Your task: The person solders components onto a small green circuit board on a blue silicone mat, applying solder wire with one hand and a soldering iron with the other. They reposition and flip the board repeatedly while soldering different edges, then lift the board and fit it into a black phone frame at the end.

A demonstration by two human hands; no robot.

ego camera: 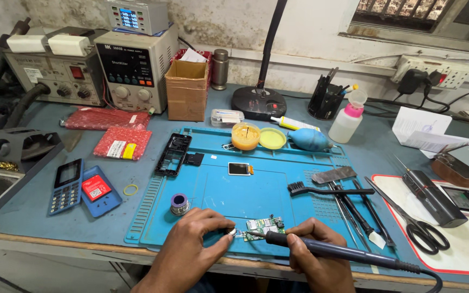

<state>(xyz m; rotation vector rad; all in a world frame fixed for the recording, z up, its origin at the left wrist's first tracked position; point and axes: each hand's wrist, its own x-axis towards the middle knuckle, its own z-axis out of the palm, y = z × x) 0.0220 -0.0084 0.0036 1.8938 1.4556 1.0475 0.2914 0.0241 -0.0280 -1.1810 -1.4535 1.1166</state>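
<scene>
With the phone's frame (173, 154) already stripped aside, the right hand (315, 252) grips a soldering iron (321, 249) at the circuit board (264, 225) while the left hand (194, 239) pinches a small round part (231, 231).

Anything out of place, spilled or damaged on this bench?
Nothing spilled or broken. The orange paste jar stands open, its yellow lid beside it. The phone frame lies stripped on the blue mat, evidently taken apart on purpose.
</scene>
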